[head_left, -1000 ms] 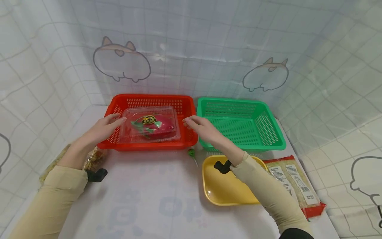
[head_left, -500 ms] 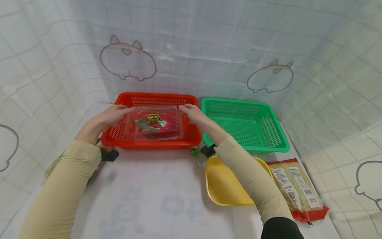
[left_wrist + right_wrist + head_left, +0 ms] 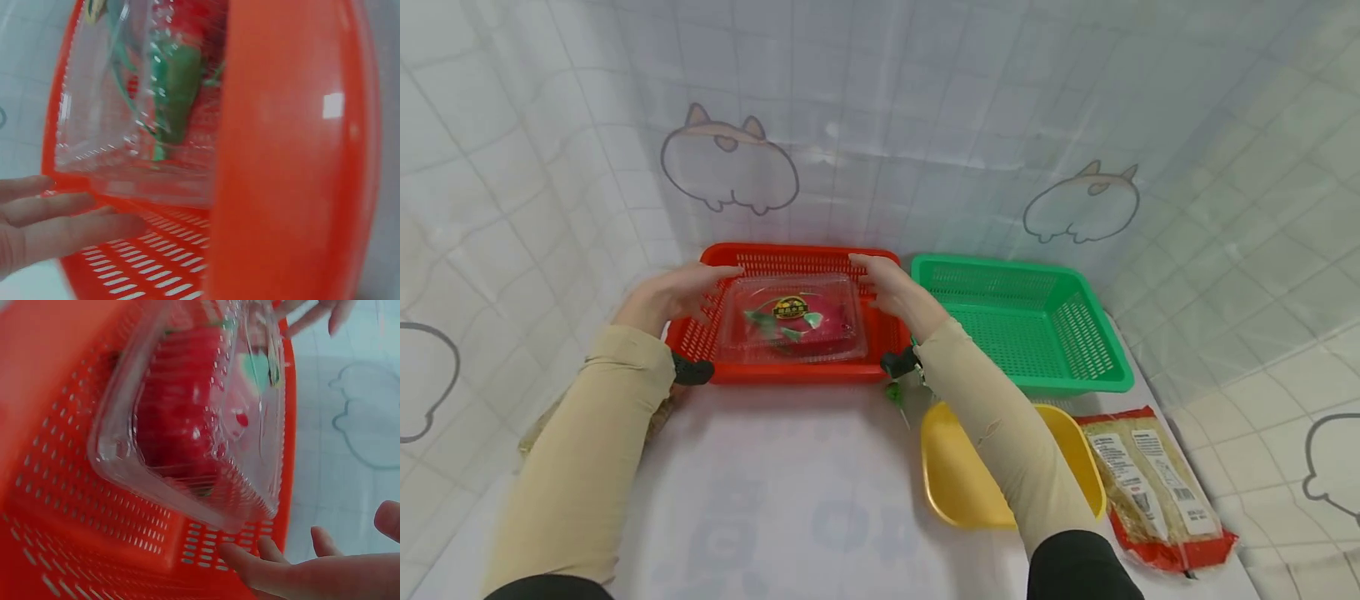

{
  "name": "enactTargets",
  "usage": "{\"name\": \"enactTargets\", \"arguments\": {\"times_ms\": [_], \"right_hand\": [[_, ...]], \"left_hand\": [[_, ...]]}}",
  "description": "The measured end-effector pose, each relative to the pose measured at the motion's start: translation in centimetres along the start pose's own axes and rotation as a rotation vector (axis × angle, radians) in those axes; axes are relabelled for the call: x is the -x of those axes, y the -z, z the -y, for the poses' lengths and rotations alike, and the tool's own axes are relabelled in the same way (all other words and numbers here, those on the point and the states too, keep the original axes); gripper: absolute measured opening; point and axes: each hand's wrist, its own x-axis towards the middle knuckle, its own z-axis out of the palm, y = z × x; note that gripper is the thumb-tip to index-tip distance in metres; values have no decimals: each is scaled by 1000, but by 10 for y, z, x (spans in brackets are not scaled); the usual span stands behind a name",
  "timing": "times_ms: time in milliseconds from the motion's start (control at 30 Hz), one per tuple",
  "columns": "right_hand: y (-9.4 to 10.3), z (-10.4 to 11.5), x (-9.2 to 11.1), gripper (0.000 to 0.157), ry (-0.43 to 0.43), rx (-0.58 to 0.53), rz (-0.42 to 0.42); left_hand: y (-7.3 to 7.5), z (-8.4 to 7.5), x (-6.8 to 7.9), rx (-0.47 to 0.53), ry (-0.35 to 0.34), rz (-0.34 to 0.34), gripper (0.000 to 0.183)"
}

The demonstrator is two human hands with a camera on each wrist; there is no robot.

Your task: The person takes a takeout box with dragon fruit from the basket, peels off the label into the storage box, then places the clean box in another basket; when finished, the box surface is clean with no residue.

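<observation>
A clear plastic clamshell box (image 3: pixel 741 337) with a pink-red dragon fruit (image 3: pixel 829 323) inside lies in the red basket (image 3: pixel 797 374). Its lid carries a black and gold label. My left hand (image 3: pixel 681 290) hovers at the box's left end, over the basket's left side, fingers extended; the left wrist view shows these fingers (image 3: pixel 81 237) just off the box end. Opposite it, my right hand (image 3: pixel 895 287) is at the right end with fingers spread. In the right wrist view, the right hand (image 3: pixel 312 572) is near a box corner, with nothing in its grasp.
A green basket (image 3: pixel 1108 362) stands right of the red one. Nearer are a yellow tray (image 3: pixel 951 475), partly under my right forearm, and a red-edged packet (image 3: pixel 1157 487). A small green-topped stick (image 3: pixel 893 393) lies between; another bag (image 3: pixel 658 417) is behind my left forearm.
Both hands have moved toward the far side of the red basket, from beside the box to its far corners. The box stays in the basket. The head view has shifted slightly.
</observation>
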Motion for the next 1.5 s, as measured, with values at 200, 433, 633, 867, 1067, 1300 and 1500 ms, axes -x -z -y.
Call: {"name": "enactTargets", "arguments": {"times_ms": [200,433,633,867,1067,1300,1500], "right_hand": [[4,-2,-20,54,-32,-101,-47],[11,-12,-36,64,-116,-79,-16],[16,-24,-40,56,-141,5,102],[16,-32,-33,54,-130,173,226],[13,-35,-25,82,-100,283,234],[16,-36,-18,93,-63,352,206],[20,-38,-16,90,-45,364,187]], "left_hand": [[3,14,-13,87,24,87,80],[10,23,-16,161,44,160,84],[17,27,-16,193,45,174,94],[15,34,-13,149,30,194,81],[7,38,-5,36,33,185,96],[1,39,-3,12,0,180,95],[-5,39,-5,11,-25,174,91]]}}
